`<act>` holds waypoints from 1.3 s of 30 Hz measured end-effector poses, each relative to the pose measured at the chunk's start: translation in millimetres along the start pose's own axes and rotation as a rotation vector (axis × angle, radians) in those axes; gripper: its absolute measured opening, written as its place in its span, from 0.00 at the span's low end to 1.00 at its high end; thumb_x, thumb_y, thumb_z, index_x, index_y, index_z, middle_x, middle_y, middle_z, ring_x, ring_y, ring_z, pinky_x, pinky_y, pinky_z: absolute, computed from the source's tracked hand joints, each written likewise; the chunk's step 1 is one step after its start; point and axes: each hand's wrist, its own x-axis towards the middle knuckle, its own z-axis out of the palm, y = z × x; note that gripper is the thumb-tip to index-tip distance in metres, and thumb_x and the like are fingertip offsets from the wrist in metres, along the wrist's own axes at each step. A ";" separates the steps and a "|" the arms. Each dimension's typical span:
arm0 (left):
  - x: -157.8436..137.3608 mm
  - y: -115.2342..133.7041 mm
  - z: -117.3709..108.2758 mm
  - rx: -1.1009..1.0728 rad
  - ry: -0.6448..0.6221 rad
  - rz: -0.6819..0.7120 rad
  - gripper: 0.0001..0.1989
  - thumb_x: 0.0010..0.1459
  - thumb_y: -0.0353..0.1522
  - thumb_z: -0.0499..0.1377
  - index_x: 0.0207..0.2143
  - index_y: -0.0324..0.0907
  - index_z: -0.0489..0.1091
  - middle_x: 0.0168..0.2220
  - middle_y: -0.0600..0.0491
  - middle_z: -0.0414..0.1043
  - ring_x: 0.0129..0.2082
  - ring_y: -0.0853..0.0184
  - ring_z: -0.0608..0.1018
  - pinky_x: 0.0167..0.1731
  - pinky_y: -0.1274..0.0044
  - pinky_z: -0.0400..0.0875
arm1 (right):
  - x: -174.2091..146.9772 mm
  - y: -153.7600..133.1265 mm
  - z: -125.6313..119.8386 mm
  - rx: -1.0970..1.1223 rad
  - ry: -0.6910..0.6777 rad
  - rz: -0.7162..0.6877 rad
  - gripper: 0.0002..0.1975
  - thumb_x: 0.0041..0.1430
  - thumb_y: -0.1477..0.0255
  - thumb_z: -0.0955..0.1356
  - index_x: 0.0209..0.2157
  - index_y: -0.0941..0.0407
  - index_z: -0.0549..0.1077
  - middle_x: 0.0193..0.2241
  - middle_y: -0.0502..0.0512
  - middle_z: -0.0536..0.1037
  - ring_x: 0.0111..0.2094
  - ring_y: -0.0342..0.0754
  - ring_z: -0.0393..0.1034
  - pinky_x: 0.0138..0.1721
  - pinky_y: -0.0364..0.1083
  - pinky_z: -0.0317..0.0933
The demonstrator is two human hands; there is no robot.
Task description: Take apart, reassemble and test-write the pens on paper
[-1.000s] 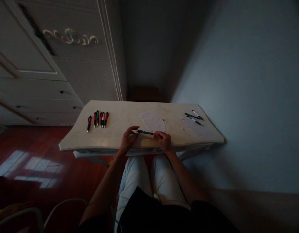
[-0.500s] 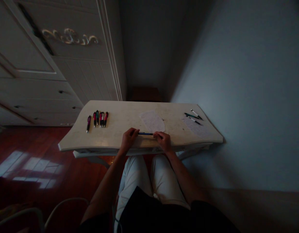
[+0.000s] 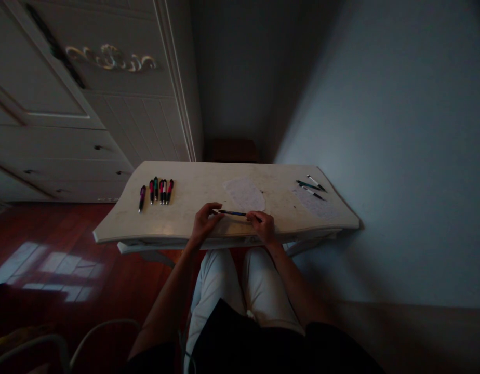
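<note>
Landmark: the sheet lying near the middle of the desk.

Blue pen: on my side of the sheet, just beside its near edge, lying crosswise to me. My right grip is clamped on the pen's right end, thumb and fingers together. My left grip is at the pen's other end, thumb and forefinger apart around the tip; whether either finger touches it, I cannot tell.

Well to the left of the sheet: six pens, roughly side by side, lengthwise to me. The leftmost, purple, sits a little nearer me than the rest.

Well to the right of the sheet: a second sheet, with three more pens at its far end, one of them teal.

Against the sheet's right edge: a small piece, too small to identify.
</note>
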 end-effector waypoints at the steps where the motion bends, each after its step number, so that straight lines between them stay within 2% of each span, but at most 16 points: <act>1: 0.1 0.2 0.1 -0.007 0.011 -0.004 0.21 0.47 0.40 0.67 0.42 0.41 0.72 0.43 0.47 0.75 0.37 0.64 0.78 0.39 0.73 0.73 | 0.1 -0.1 -0.1 -0.001 0.003 0.000 0.16 0.62 0.59 0.66 0.31 0.55 0.80 0.27 0.56 0.82 0.29 0.49 0.76 0.34 0.45 0.68; 3: 0.2 1.7 1.3 0.024 0.019 -0.017 0.24 0.47 0.42 0.67 0.46 0.41 0.71 0.42 0.47 0.75 0.36 0.65 0.77 0.36 0.74 0.73 | 0.2 -0.5 -0.5 -0.005 0.004 -0.004 0.17 0.62 0.59 0.66 0.31 0.55 0.80 0.27 0.56 0.82 0.29 0.49 0.76 0.34 0.44 0.68; 4: 0.3 2.7 2.5 0.060 0.014 -0.023 0.23 0.50 0.43 0.65 0.45 0.41 0.71 0.40 0.48 0.76 0.35 0.65 0.77 0.34 0.75 0.72 | 0.3 -0.7 -0.7 -0.005 0.006 -0.009 0.17 0.62 0.59 0.66 0.30 0.55 0.80 0.27 0.56 0.82 0.29 0.49 0.76 0.34 0.44 0.68; 7: 0.2 5.3 6.9 0.204 -0.027 -0.025 0.16 0.58 0.44 0.57 0.37 0.41 0.74 0.32 0.51 0.76 0.31 0.66 0.76 0.33 0.75 0.70 | 0.2 -1.2 -1.2 -0.004 0.009 -0.025 0.16 0.62 0.60 0.66 0.30 0.56 0.80 0.26 0.55 0.82 0.29 0.49 0.76 0.34 0.44 0.68; 10: -0.2 5.0 8.7 0.261 -0.058 -0.032 0.15 0.59 0.43 0.57 0.31 0.42 0.75 0.28 0.52 0.76 0.30 0.66 0.75 0.33 0.75 0.69 | -0.5 -1.3 -1.3 -0.009 -0.002 -0.024 0.16 0.63 0.60 0.66 0.31 0.55 0.80 0.27 0.55 0.82 0.29 0.49 0.76 0.34 0.44 0.68; 13: -0.2 2.9 5.5 0.181 -0.068 -0.042 0.13 0.55 0.42 0.61 0.33 0.42 0.75 0.32 0.51 0.78 0.31 0.65 0.76 0.33 0.75 0.70 | -1.2 -1.3 -1.1 -0.013 -0.012 -0.025 0.16 0.63 0.60 0.66 0.30 0.55 0.80 0.27 0.56 0.82 0.29 0.49 0.76 0.34 0.44 0.68; 15: 0.2 2.2 1.8 0.112 -0.073 -0.019 0.12 0.51 0.41 0.63 0.34 0.42 0.74 0.37 0.49 0.78 0.36 0.64 0.77 0.35 0.74 0.71 | -1.3 -1.4 -1.1 -0.013 -0.003 -0.030 0.16 0.63 0.60 0.66 0.30 0.55 0.80 0.27 0.56 0.82 0.29 0.49 0.76 0.34 0.44 0.68; 18: 1.1 3.0 -2.4 0.023 -0.041 0.032 0.16 0.48 0.40 0.66 0.38 0.42 0.73 0.46 0.45 0.75 0.45 0.60 0.77 0.39 0.73 0.72 | -1.0 -1.5 -1.2 -0.010 0.012 -0.027 0.16 0.63 0.61 0.65 0.30 0.55 0.80 0.27 0.55 0.82 0.29 0.49 0.76 0.34 0.45 0.67; 19: 1.3 3.7 -2.8 0.006 -0.020 0.028 0.19 0.46 0.40 0.67 0.40 0.42 0.73 0.47 0.45 0.74 0.46 0.60 0.76 0.39 0.73 0.72 | -0.8 -1.5 -1.3 -0.009 0.015 -0.023 0.16 0.63 0.61 0.65 0.30 0.55 0.80 0.26 0.55 0.82 0.29 0.49 0.76 0.33 0.45 0.68; 22: 1.4 6.2 -0.5 0.031 0.017 -0.049 0.22 0.47 0.43 0.67 0.42 0.41 0.72 0.41 0.47 0.76 0.35 0.64 0.77 0.31 0.76 0.71 | -0.5 -1.8 -1.6 -0.012 0.010 -0.016 0.16 0.63 0.61 0.65 0.29 0.54 0.79 0.27 0.55 0.82 0.29 0.49 0.76 0.34 0.45 0.68; 25: 1.1 8.1 4.5 0.147 0.011 -0.076 0.17 0.55 0.46 0.61 0.34 0.41 0.73 0.30 0.52 0.75 0.28 0.68 0.74 0.27 0.77 0.67 | -0.7 -1.8 -1.8 -0.023 0.012 -0.013 0.15 0.62 0.61 0.66 0.29 0.54 0.79 0.27 0.55 0.82 0.29 0.49 0.76 0.35 0.45 0.68; 28: 0.9 7.8 6.9 0.216 -0.027 -0.071 0.18 0.58 0.46 0.56 0.28 0.41 0.73 0.23 0.54 0.72 0.26 0.67 0.73 0.27 0.77 0.66 | -1.3 -0.6 -1.5 -0.017 0.020 -0.018 0.14 0.62 0.62 0.66 0.30 0.55 0.80 0.26 0.55 0.81 0.29 0.49 0.76 0.34 0.44 0.68; 30: 0.7 6.7 5.8 0.193 -0.039 -0.068 0.16 0.56 0.45 0.58 0.30 0.41 0.74 0.25 0.52 0.75 0.27 0.66 0.75 0.29 0.76 0.68 | -1.7 0.8 -1.1 -0.008 0.020 -0.023 0.14 0.62 0.63 0.66 0.30 0.55 0.80 0.27 0.55 0.82 0.29 0.49 0.76 0.34 0.45 0.68; 33: 0.6 4.9 1.3 0.117 -0.041 -0.031 0.14 0.52 0.43 0.62 0.33 0.41 0.75 0.35 0.48 0.79 0.35 0.63 0.78 0.35 0.74 0.71 | -1.7 3.0 -0.4 -0.006 0.018 -0.015 0.14 0.62 0.63 0.66 0.30 0.55 0.80 0.27 0.55 0.82 0.29 0.49 0.76 0.35 0.45 0.69; 36: 0.4 4.0 -2.3 0.037 -0.025 0.008 0.16 0.49 0.41 0.65 0.38 0.41 0.73 0.47 0.45 0.76 0.44 0.60 0.77 0.38 0.73 0.71 | -1.3 4.3 0.0 -0.014 0.018 -0.017 0.15 0.62 0.62 0.66 0.30 0.55 0.80 0.27 0.56 0.82 0.30 0.49 0.76 0.36 0.45 0.69; 39: 0.0 4.0 -0.5 0.026 0.006 -0.025 0.22 0.49 0.43 0.65 0.44 0.42 0.71 0.45 0.46 0.75 0.40 0.62 0.78 0.34 0.75 0.71 | -1.2 4.5 0.2 -0.024 0.018 -0.023 0.16 0.63 0.61 0.65 0.30 0.55 0.80 0.27 0.55 0.82 0.29 0.49 0.76 0.35 0.45 0.69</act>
